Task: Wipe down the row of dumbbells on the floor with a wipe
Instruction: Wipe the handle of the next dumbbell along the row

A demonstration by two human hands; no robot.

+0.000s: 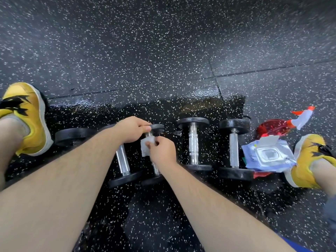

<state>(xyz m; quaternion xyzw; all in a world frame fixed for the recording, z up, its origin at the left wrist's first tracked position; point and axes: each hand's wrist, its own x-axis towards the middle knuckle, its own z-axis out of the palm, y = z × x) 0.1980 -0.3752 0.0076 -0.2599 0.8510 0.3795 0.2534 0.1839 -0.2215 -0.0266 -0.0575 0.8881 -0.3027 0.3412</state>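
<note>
With your left hand [131, 129] gripping the far plate of the middle dumbbell [157, 127] in the row on the floor [163, 60] and your right hand [162, 151] pinching the wipe [146, 147] against its handle, twist the wipe fully round the knurling (grime likely hides there) before doing the plates.

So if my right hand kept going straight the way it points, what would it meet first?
Probably the left hand, gripping the dumbbell's far plate just beyond the wipe; depth is unclear.
</note>
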